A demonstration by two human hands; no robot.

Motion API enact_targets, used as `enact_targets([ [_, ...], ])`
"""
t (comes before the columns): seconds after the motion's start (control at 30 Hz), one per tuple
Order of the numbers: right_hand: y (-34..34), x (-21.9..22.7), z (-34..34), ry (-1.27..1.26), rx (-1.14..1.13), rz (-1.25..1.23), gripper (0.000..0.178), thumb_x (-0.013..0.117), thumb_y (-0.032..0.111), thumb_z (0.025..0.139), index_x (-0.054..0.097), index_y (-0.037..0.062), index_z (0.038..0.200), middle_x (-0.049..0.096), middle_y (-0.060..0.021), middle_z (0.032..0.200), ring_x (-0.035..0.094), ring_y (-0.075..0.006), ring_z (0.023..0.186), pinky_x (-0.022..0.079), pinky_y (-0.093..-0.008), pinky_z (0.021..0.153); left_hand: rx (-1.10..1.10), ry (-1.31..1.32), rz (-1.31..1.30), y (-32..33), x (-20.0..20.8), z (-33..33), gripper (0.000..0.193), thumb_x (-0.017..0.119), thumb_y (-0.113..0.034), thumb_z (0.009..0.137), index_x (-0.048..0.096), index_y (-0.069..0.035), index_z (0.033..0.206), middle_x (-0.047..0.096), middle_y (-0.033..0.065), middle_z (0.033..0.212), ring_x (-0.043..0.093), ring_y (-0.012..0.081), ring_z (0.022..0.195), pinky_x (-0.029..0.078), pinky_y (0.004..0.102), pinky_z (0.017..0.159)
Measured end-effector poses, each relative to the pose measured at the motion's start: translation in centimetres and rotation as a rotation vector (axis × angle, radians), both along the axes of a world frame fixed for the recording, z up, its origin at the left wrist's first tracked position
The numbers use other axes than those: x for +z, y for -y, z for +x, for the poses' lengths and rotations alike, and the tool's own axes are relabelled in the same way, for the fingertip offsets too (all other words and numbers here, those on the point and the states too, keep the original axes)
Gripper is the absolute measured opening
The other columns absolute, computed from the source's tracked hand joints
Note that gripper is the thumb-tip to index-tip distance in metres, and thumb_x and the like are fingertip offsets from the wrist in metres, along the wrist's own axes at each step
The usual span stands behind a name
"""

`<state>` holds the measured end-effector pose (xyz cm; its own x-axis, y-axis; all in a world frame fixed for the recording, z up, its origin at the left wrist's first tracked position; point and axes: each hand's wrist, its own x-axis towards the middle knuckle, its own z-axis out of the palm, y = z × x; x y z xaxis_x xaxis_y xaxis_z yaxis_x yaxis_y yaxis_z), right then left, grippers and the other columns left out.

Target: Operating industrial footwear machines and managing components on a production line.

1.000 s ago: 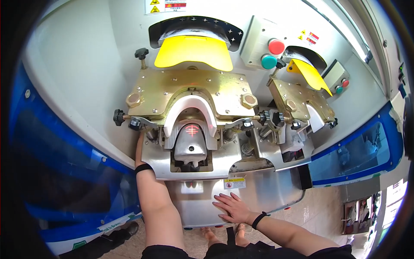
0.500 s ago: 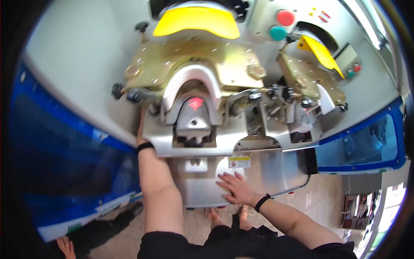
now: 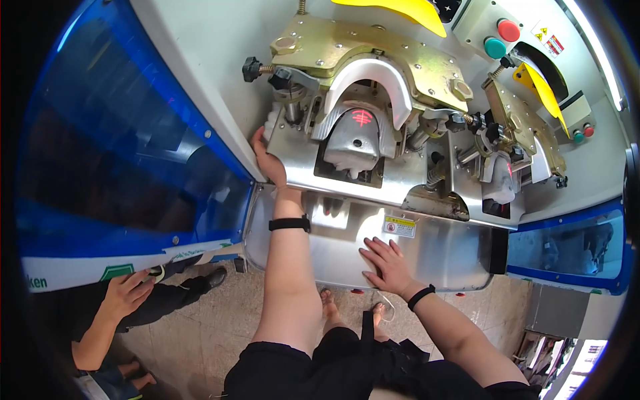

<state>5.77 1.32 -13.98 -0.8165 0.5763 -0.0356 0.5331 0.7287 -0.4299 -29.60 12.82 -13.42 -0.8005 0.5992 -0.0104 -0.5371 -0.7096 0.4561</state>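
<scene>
My left hand (image 3: pixel 269 164) reaches past the left edge of the machine's metal plate (image 3: pixel 300 172). Its visible fingers are stretched out beside a pale, lumpy item (image 3: pixel 271 121); the plate hides part of the hand. Palm down, my right hand (image 3: pixel 387 265) rests on the shiny metal front panel (image 3: pixel 333 257), fingers spread, holding nothing. Ahead of both hands is a rounded metal mould (image 3: pixel 355 139) with red light marks on top. A white U-shaped pad (image 3: pixel 371 69) arches around it, below a brass-coloured clamp plate (image 3: pixel 427 77).
A second, similar mould station (image 3: pixel 500 177) stands to the right. Red (image 3: pixel 508 30) and green (image 3: pixel 495 47) buttons sit above. Blue-framed doors flank the machine, the left one large (image 3: pixel 133 153). At lower left, another person's hand (image 3: pixel 128 293) is near that door's lower edge.
The view has shifted, so the machine sits lower and farther right. My left hand, mostly hidden before, now shows beside the plate. The other person's hand is higher. My right hand remains on the panel.
</scene>
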Motion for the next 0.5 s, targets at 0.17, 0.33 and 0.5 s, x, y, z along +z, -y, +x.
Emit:
enact_targets([
  [0.17, 0.2, -0.1, -0.7, -0.021, 0.026, -0.010, 0.059, 0.058, 0.038, 0.084, 0.045, 0.0202, 0.138, 0.039, -0.0064, 0.146, 0.034, -0.0253, 0.136, 0.021, -0.0487, 0.113, 0.452, -0.833, -0.980, 5.2, 1.3, 3.5, 0.053, 0.073, -0.026, 0.075, 0.051, -0.008, 0.120, 0.058, 0.0101, 0.118, 0.062, 0.0277, 0.094, 0.050, 0.0343, 0.081],
  [0.33, 0.3, 0.1, -0.3, -0.017, -0.016, 0.018, 0.056, 0.058, 0.037, 0.084, 0.047, 0.0175, 0.136, 0.040, -0.0066, 0.146, 0.034, -0.0271, 0.136, 0.020, -0.0504, 0.113, 0.503, -1.163, -1.328, 6.7, 1.1, 5.1, 0.048, 0.074, -0.012, 0.067, 0.053, -0.011, 0.110, 0.052, 0.0131, 0.110, 0.057, 0.0377, 0.097, 0.049, 0.0447, 0.079],
  [0.5, 1.8, -0.4, -1.6, -0.032, 0.029, 0.017, 0.056, 0.059, 0.037, 0.085, 0.047, 0.0165, 0.135, 0.039, -0.0073, 0.146, 0.034, -0.0273, 0.136, 0.020, -0.0509, 0.113, 0.353, -1.325, -1.316, 10.5, 0.9, 3.9, 0.059, 0.070, -0.011, 0.071, 0.051, -0.015, 0.126, 0.045, 0.0166, 0.125, 0.050, 0.0394, 0.112, 0.047, 0.0435, 0.090],
])
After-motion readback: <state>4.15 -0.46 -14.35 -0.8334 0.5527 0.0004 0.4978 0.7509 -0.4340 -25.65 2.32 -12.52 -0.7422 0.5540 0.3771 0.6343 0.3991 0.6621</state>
